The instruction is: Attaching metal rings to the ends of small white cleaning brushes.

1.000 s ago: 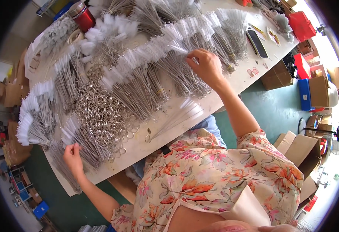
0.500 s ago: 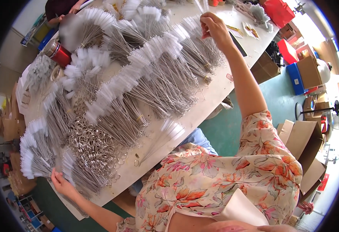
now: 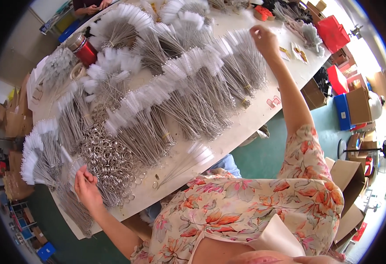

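Many thin wire straw brushes (image 3: 193, 97) with white bristle heads and looped ends lie in bundles over the table. My right hand (image 3: 265, 42) is raised at the far right of them. Its fingers are closed, and a pale blur of bristles at the fingertips looks like a straw brush. At the near left, my left hand (image 3: 87, 189) has its fingers bent together beside a small brush bundle; what they pinch, if anything, cannot be made out. A heap of metal rings (image 3: 107, 152) is just beyond it. A few loose brushes (image 3: 193, 158) lie fanned near the front edge.
A red flask (image 3: 83, 49) and a roll of tape (image 3: 77, 71) stand at the back left. Another person's hands (image 3: 98, 6) show at the far edge. Cardboard boxes (image 3: 351, 176) and a blue crate (image 3: 343, 112) are on the floor to the right.
My left hand has come off the leftmost brushes and moved up and right. My right hand has shifted right and slightly down. The whole view has moved a little.
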Motion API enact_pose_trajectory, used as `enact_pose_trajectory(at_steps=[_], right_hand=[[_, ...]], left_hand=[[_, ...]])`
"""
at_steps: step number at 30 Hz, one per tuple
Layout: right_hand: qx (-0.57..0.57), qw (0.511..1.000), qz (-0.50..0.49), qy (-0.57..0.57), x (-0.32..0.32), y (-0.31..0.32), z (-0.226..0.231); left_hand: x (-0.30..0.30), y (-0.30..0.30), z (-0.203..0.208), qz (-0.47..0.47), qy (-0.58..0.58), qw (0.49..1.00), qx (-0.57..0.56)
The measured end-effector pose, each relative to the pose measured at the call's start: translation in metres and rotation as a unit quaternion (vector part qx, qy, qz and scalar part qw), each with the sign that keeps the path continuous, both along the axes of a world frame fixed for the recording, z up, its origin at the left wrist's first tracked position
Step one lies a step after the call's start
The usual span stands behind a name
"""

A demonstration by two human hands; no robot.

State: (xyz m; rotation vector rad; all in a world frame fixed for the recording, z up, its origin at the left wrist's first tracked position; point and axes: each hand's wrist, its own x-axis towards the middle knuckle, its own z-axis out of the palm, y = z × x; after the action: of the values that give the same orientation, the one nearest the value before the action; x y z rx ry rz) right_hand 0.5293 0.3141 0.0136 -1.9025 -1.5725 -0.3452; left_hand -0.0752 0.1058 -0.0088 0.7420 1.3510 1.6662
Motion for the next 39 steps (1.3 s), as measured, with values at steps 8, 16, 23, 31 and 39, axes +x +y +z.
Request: enact_pose_trajectory(at_steps=[8, 16, 23, 31, 39], right_hand=[[-0.015, 0.685, 0.509, 0.521, -0.218, -0.084, 0.048], [-0.043, 0.637, 0.591, 0.493, -0.332, -0.170, 0.027], [-0.278, 0.475, 0.458, 0.698, -0.344, -0.182, -0.012], [-0.328, 0.354, 0.426, 0.765, -0.336, -0.174, 0.021], [-0.342, 0.663, 0.563, 0.355, -0.355, -0.202, 0.031]], left_hand=[[0.129, 0.013, 0.038, -0.204, 0.174, 0.960, 0.078], [0.130, 0.028, 0.020, -0.057, 0.467, 0.828, 0.305], [0.127, -0.019, 0.001, -0.173, 0.209, 0.948, 0.168], [0.084, -0.022, 0.022, -0.050, 0.479, 0.787, 0.385], [0.095, -0.021, 0.040, -0.416, 0.078, 0.881, 0.213]])
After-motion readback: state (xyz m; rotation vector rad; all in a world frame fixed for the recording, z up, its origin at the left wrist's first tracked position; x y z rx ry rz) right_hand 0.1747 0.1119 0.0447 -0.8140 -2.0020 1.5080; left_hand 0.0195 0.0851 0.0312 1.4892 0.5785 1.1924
